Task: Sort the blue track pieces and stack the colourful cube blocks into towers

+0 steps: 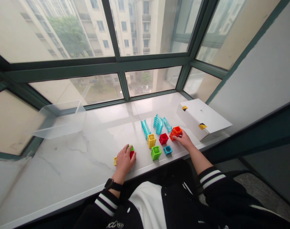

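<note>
My left hand [125, 159] curls over a small group of toy blocks on the white sill. A red block [132, 154] shows between its thumb and fingers, a green block [131, 148] by the fingertips, and a yellow block [115, 161] at its left side; the palm hides the rest. Further right, my right hand [183, 139] grips an orange cube block [176, 132] at its right side. Between the hands stand a yellow cube [151, 141], a red cube [163, 138], a green cube [155, 153] and a low blue block [167, 150].
Behind the cubes lie clear blue track pieces: a straight one [145, 128], a curved one [158, 124] and a smaller one [167, 124]. A white box [204, 116] sits at right, a transparent bin [61, 122] at left. Windows [149, 79] border the back.
</note>
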The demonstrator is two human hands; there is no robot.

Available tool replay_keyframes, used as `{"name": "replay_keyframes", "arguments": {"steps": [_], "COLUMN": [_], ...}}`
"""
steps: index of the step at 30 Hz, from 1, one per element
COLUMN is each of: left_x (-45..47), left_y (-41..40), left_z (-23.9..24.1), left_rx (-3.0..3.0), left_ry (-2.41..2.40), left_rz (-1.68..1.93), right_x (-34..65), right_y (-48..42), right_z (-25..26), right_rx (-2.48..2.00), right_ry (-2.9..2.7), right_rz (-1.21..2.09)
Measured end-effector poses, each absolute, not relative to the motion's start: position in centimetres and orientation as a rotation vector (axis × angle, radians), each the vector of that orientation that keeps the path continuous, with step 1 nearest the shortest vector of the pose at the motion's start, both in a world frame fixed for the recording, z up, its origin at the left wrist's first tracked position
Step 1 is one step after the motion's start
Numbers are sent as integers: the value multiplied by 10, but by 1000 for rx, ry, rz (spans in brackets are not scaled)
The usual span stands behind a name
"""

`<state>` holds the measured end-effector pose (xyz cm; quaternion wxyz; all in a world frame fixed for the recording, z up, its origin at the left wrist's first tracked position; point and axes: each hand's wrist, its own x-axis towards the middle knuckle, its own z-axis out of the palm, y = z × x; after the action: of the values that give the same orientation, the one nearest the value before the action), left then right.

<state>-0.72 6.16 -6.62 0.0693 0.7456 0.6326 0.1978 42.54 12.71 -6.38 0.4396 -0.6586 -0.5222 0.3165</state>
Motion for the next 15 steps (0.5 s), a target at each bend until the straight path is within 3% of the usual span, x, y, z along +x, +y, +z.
{"name": "replay_keyframes", "arguments": {"steps": [10,15], "left_x": [-6,-8], "left_y": [60,61], "left_z": [-66,-69], "left_rx": [2255,2199], "left_ry": [1909,1860], "left_rz": [603,687], "right_x": [444,436], "right_y": [83,60], "right_z": [-82,-57], "right_rx": [-1818,-1833], "right_ry": [-1129,-1027], "right_rz": [688,521]}}
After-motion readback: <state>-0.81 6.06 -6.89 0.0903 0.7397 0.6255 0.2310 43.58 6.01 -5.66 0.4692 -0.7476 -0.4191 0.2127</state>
